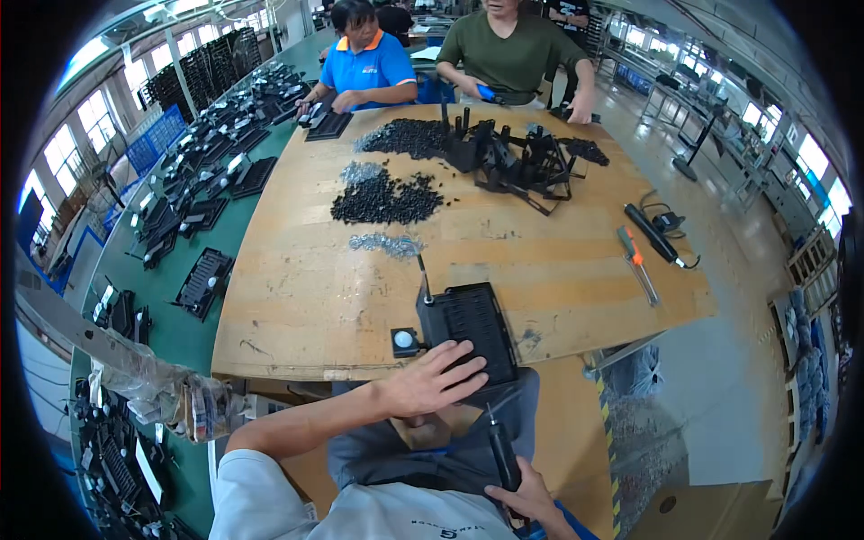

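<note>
A black finned lamp housing (474, 315) lies at the near edge of the wooden table, partly overhanging it. My left hand (436, 378) rests flat on its near part, fingers spread. Beside the housing's left side sits a small black sensor unit with a white dome (404, 340). A thin upright rod (423, 274) stands at the housing's far left corner. Down by my lap, my right hand (526, 495) is wrapped around a black electric screwdriver (504, 454), whose bit points up toward the housing's near edge without visibly touching it.
Piles of small black parts (387, 198) and clear bags of screws (385, 244) lie farther back, near stacked black brackets (513, 162). An orange-handled screwdriver (634, 256) and another black power screwdriver (652, 232) lie right. A green bench (238, 202) with many lamps runs left. Two people work across the table.
</note>
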Available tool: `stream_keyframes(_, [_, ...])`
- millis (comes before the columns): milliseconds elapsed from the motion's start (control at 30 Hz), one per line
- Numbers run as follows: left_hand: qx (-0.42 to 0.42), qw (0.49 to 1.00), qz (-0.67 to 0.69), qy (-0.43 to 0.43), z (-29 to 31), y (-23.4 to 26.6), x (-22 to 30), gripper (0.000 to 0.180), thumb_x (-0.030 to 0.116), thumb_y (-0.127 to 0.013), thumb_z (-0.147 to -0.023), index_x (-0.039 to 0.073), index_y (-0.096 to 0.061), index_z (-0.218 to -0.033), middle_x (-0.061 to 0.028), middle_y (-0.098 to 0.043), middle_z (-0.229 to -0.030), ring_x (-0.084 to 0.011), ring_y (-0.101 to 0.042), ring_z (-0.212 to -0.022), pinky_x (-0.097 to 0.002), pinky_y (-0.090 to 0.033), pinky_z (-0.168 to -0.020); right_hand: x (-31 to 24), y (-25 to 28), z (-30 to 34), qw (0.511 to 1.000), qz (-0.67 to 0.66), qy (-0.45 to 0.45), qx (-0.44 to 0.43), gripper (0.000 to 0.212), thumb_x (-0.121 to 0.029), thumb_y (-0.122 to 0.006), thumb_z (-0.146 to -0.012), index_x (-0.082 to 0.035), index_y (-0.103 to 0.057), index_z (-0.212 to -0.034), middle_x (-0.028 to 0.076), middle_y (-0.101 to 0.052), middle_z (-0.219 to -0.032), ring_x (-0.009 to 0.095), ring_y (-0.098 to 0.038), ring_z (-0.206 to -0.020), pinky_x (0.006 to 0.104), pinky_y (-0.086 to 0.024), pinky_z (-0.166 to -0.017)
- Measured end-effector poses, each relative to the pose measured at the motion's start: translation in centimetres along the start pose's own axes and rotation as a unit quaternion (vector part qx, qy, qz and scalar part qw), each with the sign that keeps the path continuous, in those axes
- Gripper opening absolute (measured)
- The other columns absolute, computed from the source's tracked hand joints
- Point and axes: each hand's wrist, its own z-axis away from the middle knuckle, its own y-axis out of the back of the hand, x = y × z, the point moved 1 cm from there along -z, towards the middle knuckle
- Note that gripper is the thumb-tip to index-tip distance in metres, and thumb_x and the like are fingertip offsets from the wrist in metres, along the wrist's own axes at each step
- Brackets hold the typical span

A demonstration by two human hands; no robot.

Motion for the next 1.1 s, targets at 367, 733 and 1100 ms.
stream_keyframes(367, [0.199,0.933,0.187,0.233,-0.5,9.3,2.8,0.052,-0.004,-0.074,-0.077,-0.004,-0.057,-0.126,-0.0197,-0.064,-0.13,-0.0386,-0.063,-0.117,-0.0434,-0.053,-0.097,3.5,5.8,-9.3,0.989,-0.081,-0.026,-0.123,0.067,-0.026,-0.086,-0.082,0.001,-0.044,-0.127,0.004,-0.06,-0.067,0.014,-0.059,-0.05,0.0302,-0.05,-0.045])
stream_keyframes(733, [0.223,0.89,0.153,0.366,9.2,15.3,16.7,0.048,0.013,-0.064,-0.091,-0.007,-0.052,-0.133,-0.0217,-0.06,-0.128,-0.0384,-0.058,-0.121,-0.0482,-0.048,-0.102,5.8,7.1,-18.9,0.967,-0.119,-0.03,-0.224,0.025,-0.015,-0.066,-0.093,-0.008,-0.049,-0.11,0.005,-0.052,-0.062,0.019,-0.052,-0.042,0.033,-0.046,-0.038])
stream_keyframes(1100, [0.196,0.708,-0.369,0.569,25.0,23.2,30.9,0.062,-0.012,-0.062,-0.063,-0.002,-0.06,-0.124,-0.0168,-0.067,-0.123,-0.035,-0.064,-0.116,-0.0453,-0.051,-0.101,6.4,6.7,-23.8,0.935,-0.03,-0.103,-0.338,0.014,-0.022,-0.068,-0.094,-0.014,-0.057,-0.097,0.001,-0.053,-0.063,0.014,-0.049,-0.043,0.0304,-0.042,-0.037])
